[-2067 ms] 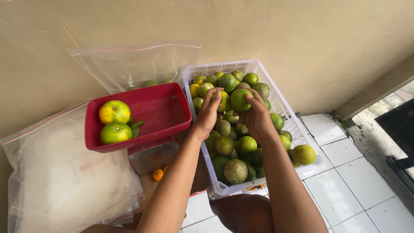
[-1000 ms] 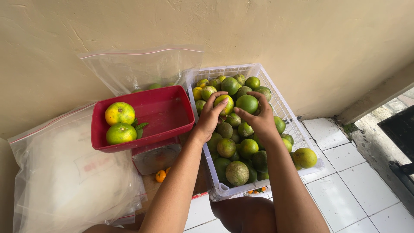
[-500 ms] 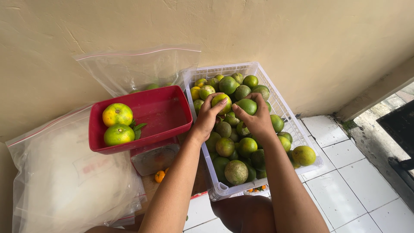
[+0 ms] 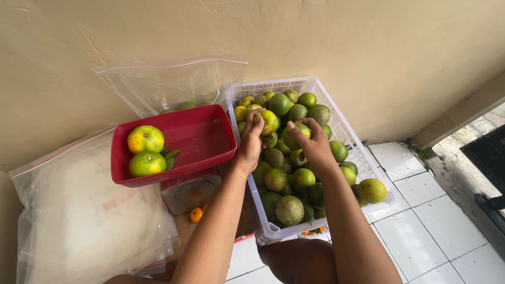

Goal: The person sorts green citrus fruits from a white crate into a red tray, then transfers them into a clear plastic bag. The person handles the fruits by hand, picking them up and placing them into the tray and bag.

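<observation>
The crate [image 4: 347, 138] is open on top but heaped with fruit, so a hand can only come in from above; both hands, left [image 4: 251, 141] and right [image 4: 314, 144], fill the middle of the pile. Its white walls block entry from the sides, and the wall [image 4: 315, 37] stands just behind the far rim. The red tray [image 4: 210, 158] touches the crate's left wall, leaving no gap there; its right half is bare, with two oranges [image 4: 145, 151] at the left end. Upright bag [image 4: 173, 84] closes off the tray's back. Open tiled floor [image 4: 421, 210] lies to the right
</observation>
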